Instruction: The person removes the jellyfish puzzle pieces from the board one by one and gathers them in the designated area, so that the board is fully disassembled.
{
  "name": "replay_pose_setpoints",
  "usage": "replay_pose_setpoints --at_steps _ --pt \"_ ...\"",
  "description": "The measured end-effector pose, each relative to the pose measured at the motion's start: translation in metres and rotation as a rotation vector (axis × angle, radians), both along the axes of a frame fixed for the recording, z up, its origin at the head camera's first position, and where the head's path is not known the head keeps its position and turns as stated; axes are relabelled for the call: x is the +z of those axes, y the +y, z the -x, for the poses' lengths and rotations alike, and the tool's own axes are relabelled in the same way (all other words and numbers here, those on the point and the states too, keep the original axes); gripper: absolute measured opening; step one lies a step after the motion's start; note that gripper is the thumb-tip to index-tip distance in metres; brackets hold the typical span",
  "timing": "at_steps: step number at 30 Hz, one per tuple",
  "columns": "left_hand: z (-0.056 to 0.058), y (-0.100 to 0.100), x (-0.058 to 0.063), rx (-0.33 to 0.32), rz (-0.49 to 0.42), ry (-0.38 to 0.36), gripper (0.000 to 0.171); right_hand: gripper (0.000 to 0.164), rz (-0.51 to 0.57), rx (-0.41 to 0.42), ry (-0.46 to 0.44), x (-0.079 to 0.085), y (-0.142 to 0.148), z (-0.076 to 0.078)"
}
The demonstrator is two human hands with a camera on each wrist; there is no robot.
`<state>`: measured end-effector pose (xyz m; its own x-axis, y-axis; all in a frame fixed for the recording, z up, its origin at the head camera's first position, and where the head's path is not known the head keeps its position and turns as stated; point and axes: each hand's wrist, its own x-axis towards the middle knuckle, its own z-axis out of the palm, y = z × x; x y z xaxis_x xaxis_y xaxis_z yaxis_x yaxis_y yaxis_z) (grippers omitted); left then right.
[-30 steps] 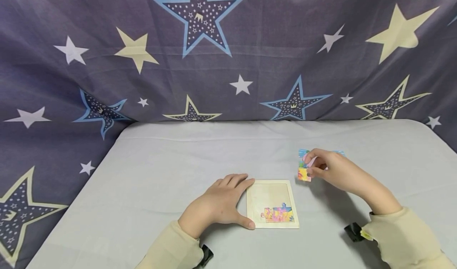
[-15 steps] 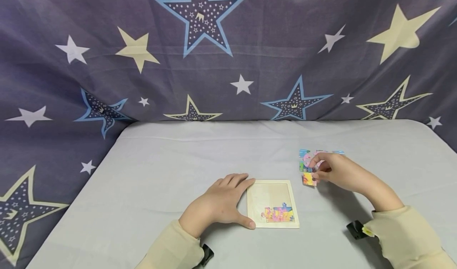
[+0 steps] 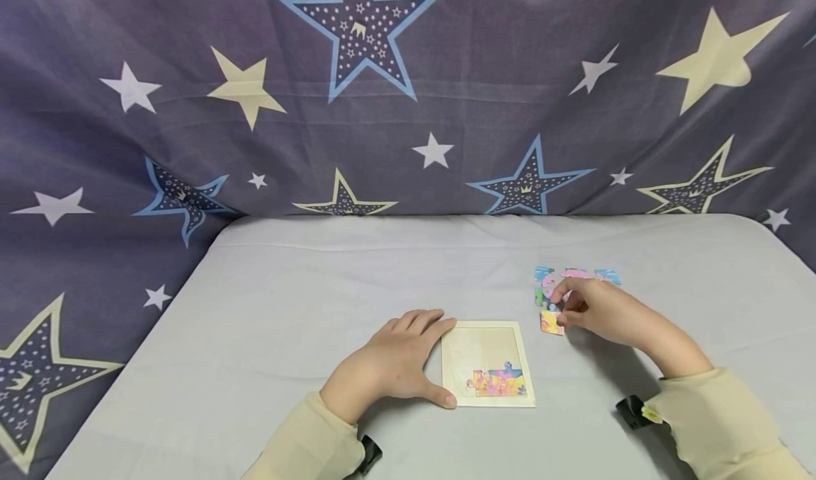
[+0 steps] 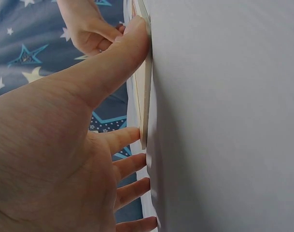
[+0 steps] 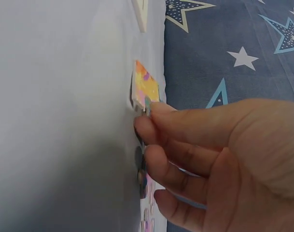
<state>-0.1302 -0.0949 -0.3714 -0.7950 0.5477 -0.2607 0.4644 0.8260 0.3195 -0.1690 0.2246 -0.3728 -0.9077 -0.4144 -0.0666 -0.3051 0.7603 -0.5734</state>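
In the head view my left hand (image 3: 400, 362) lies spread along the left side of a shallow wooden puzzle tray (image 3: 526, 364). Its thumb rests on the near-left corner and its index finger touches the far-left one; the left wrist view shows the fingers fairly straight. A few joined puzzle pieces (image 3: 497, 381), pink, yellow and blue, lie in the tray's near-right part. Beyond the tray to the right, my right hand (image 3: 602, 310) pinches the corner of a yellow and orange puzzle piece (image 5: 146, 88) between thumb and index finger, low over the tabletop.
Several loose puzzle pieces lie behind and under the right hand, among them a blue one (image 3: 608, 276) and a pink one (image 3: 574, 272). A grey cloth (image 3: 306, 282) covers the table. Behind it hangs a dark curtain (image 3: 472, 55) with stars.
My right hand has moved slightly nearer and to the right with the yellow piece, so more loose pieces show behind it. The left hand and tray have stayed in place.
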Motion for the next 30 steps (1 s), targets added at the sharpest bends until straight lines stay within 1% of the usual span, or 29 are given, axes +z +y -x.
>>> replay_pose_setpoints --at_steps 3,10,16,21,25,30 --pt "0.0 0.0 0.0 0.001 0.001 -0.001 0.109 0.017 -0.018 -0.006 0.021 -0.001 0.0 0.0" --pt "0.0 0.0 0.001 0.003 -0.001 -0.005 0.11 0.017 -0.012 0.003 0.047 -0.002 -0.001 -0.001" --pt "0.0 0.0 0.0 0.002 0.002 -0.005 0.109 0.015 -0.005 -0.004 0.052 -0.002 -0.003 -0.001" --pt "0.0 0.0 0.0 0.002 0.002 -0.006 0.109 0.015 0.026 -0.009 0.064 0.001 -0.005 -0.001" --pt "0.0 0.001 -0.001 0.004 0.003 -0.006 0.109 0.014 0.047 0.01 0.081 0.004 -0.008 -0.003" --pt "0.0 0.001 -0.001 0.006 0.003 -0.006 0.109 0.014 0.106 0.05 0.035 0.008 -0.017 -0.008"
